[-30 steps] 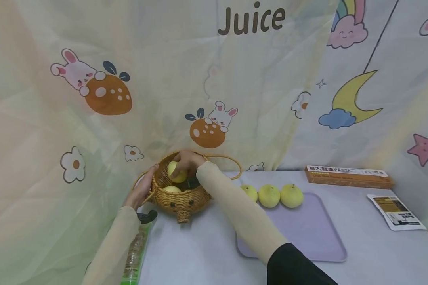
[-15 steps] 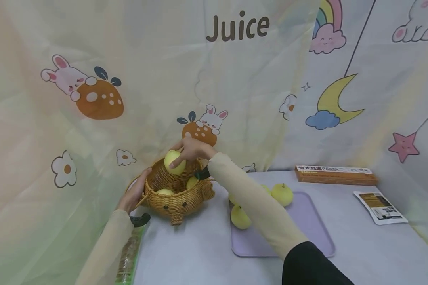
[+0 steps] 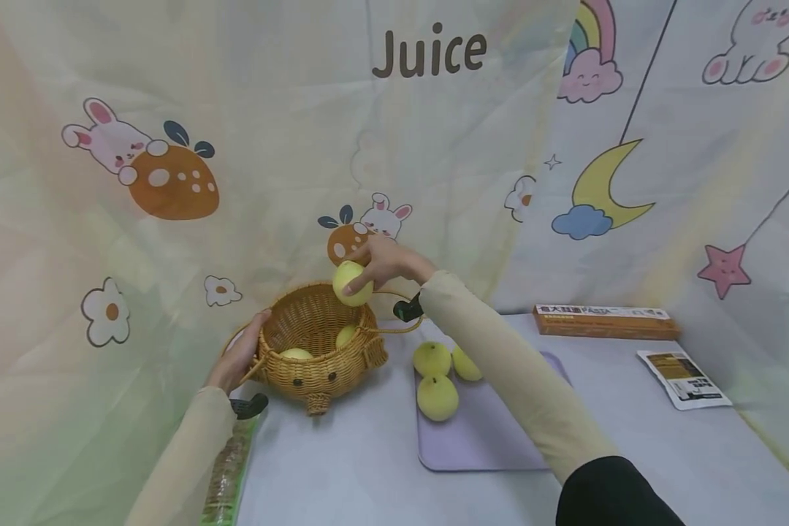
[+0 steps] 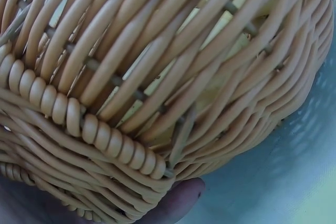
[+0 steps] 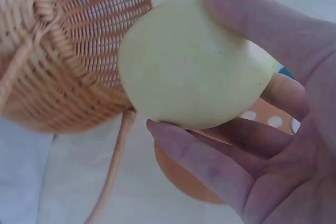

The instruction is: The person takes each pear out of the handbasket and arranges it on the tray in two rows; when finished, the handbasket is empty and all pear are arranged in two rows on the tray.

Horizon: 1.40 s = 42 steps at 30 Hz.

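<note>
Basket [image 3: 342,374], left: two fruits [image 3: 345,336], my left hand [image 3: 239,354] gripping it. Tray [image 3: 480,442]: three visible fruits [image 3: 437,398]. Right hand [image 3: 389,261]: fingers round one fruit [image 3: 348,279].

Plain cream sleeves [image 3: 509,361] cover both forearms, with black fabric [image 3: 611,493] at near right and small black wrist pieces [image 3: 250,407].
</note>
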Available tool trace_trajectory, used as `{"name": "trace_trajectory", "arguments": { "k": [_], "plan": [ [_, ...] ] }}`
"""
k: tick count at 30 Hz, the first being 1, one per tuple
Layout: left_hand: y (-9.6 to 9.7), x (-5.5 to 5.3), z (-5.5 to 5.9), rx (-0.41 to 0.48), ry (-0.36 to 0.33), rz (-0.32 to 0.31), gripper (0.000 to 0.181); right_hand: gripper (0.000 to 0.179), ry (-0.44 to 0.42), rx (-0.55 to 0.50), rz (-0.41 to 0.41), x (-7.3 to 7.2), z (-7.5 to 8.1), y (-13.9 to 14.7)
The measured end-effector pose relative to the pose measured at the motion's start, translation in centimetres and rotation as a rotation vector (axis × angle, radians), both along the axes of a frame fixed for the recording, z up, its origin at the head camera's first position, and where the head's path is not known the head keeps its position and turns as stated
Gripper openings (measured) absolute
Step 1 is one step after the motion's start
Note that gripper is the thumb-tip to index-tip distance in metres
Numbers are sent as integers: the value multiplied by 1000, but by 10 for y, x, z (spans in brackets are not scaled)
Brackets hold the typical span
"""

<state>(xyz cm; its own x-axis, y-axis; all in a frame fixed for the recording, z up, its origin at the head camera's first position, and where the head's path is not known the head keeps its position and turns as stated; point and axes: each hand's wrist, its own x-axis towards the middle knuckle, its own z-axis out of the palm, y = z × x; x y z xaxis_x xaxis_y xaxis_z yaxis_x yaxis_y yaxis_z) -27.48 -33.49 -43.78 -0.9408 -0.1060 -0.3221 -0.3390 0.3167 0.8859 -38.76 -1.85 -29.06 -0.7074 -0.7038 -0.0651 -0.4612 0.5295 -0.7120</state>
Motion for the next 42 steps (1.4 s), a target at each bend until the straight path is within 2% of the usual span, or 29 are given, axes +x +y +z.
{"name": "trace_trajectory", "arguments": {
  "k": [8, 17, 23, 27, 33, 38, 42],
  "plan": [
    [1, 0, 2, -8, -14, -1, 97, 60, 50, 11, 25, 13, 12, 35],
    [0, -3, 3, -20, -8, -17, 102, 64, 35, 15, 57, 31, 16, 88],
    [-3, -2, 6, 9, -5, -36, 99, 70, 65, 53, 52, 42, 10, 121],
    [-4, -2, 8, -16, -14, -19, 102, 71, 59, 52, 37, 49, 5, 138],
    [-5, 1, 6, -1, -42, -30, 101, 72, 37, 22, 47, 61, -8, 160],
    [-3, 1, 4, 9, -37, -32, 98, 67, 6, 29, 10, 72, -18, 177],
    [-2, 0, 2, 4, -46, -25, 99, 67, 13, 48, 0, 79, -31, 192]
  ]
}}
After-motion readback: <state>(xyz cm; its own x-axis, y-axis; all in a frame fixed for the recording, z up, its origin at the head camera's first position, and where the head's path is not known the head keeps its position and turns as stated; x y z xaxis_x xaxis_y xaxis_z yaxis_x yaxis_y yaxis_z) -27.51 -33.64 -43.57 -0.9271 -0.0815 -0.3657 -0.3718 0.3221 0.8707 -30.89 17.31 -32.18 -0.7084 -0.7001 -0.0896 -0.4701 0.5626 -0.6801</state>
